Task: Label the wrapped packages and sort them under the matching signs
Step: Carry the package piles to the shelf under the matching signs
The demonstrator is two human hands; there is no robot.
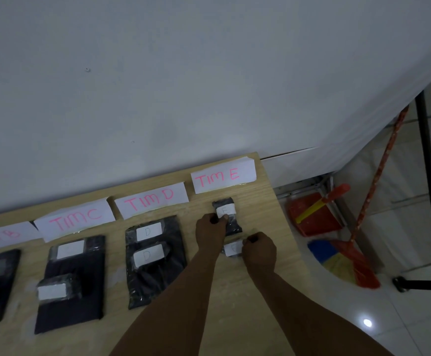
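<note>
**Two small E parcels under the TIM E sign**

Along the wooden table [266,253], paper signs, TIM E sign [223,177] at the right end. Beneath it, upper E package [231,222] and lower E package [231,250], both on the tabletop, black-wrapped, white-labelled. Left hand [210,231] pinching the upper one's left edge; right hand [259,249] curled on the lower one (grip partly hidden, probably a pinch). Likely light, soft, slick in plastic film; best taken by the sides, clear of the label.
</note>
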